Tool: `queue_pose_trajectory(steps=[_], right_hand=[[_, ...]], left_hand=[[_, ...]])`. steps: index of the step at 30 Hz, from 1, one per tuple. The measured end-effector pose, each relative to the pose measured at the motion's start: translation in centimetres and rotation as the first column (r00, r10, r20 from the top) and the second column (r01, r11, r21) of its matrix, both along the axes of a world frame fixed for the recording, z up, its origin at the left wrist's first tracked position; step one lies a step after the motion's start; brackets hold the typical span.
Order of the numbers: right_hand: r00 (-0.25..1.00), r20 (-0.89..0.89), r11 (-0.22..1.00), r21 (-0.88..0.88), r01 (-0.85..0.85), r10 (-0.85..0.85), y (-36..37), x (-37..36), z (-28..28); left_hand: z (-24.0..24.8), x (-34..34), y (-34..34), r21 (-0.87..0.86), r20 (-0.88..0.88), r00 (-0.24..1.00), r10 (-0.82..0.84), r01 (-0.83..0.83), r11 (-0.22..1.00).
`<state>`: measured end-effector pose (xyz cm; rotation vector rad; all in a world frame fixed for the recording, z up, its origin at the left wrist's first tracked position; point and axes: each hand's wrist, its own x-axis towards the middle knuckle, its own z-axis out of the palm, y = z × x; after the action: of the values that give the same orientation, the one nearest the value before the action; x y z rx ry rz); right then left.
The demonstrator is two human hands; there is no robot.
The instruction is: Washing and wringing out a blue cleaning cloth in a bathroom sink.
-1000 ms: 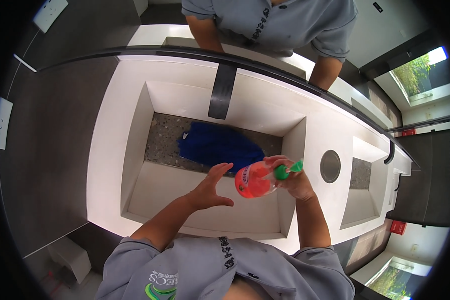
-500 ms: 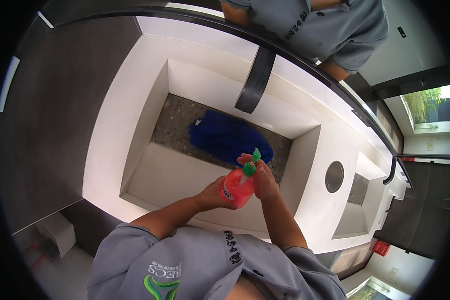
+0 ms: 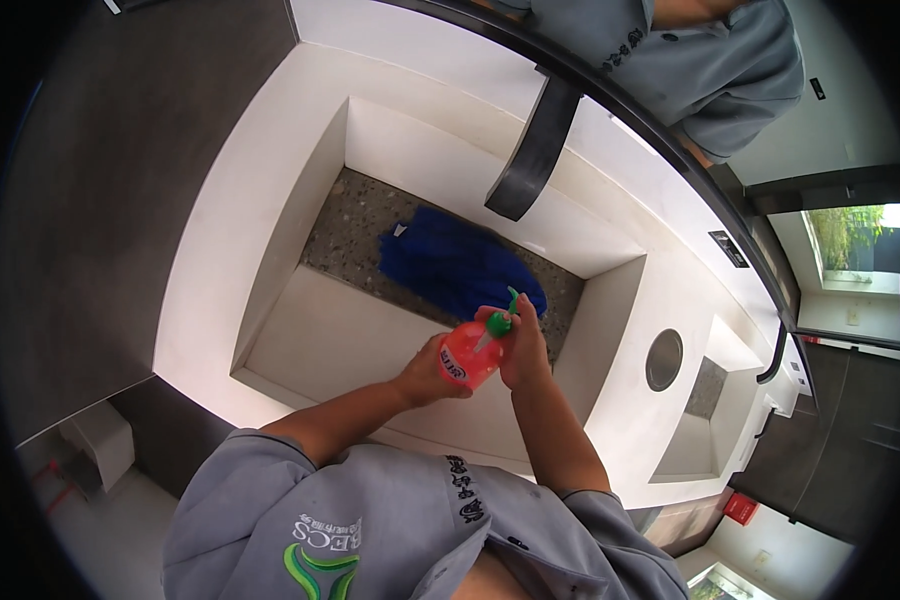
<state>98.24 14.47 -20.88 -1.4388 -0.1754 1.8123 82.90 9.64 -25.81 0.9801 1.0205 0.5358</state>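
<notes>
Between my hands, above the near part of the white sink (image 3: 400, 140), is a clear pump bottle of pinkish-red liquid (image 3: 467, 358) with a green pump top (image 3: 500, 322). It leans to the right. My left hand (image 3: 430, 376) is wrapped round the bottle's lower left side. At the pump top, my right hand (image 3: 525, 352) is closed, its fingers curled about the green neck and nozzle. A crumpled dark blue cloth (image 3: 455, 258) lies on the speckled grey sink bottom, just beyond the bottle.
A black faucet (image 3: 535, 150) juts over the sink from the back wall. Along the back runs a mirror (image 3: 690, 60) with a dark frame. To the right, a round metal-lined opening (image 3: 664, 360) is set in the counter, then a second sink (image 3: 685, 455). A dark panel (image 3: 150, 180) stands at left.
My right fingers have closed in round the green pump top. The bottle has tilted further right and moved up a little. The cloth has stayed in place.
</notes>
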Motion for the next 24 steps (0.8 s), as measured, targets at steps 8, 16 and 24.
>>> queue_pose_trajectory(steps=[8,16,24], right_hand=[[0.996,-0.07,0.995,-0.089,0.049,-0.056,0.1,0.4,-1.9],[0.998,0.001,0.996,-0.063,0.064,-0.064,-0.4,0.9,-1.4],[0.994,-0.021,0.992,0.063,0.105,-0.104,0.8,0.1,1.3]], left_hand=[[0.7,0.1,0.3,-0.02,0.138,0.989,0.055,-0.053,0.998],[1.3,0.2,0.6,-0.068,0.241,0.969,0.059,-0.043,0.997],[1.8,0.1,2.5,0.047,0.004,1.0,0.008,-0.008,0.999]])
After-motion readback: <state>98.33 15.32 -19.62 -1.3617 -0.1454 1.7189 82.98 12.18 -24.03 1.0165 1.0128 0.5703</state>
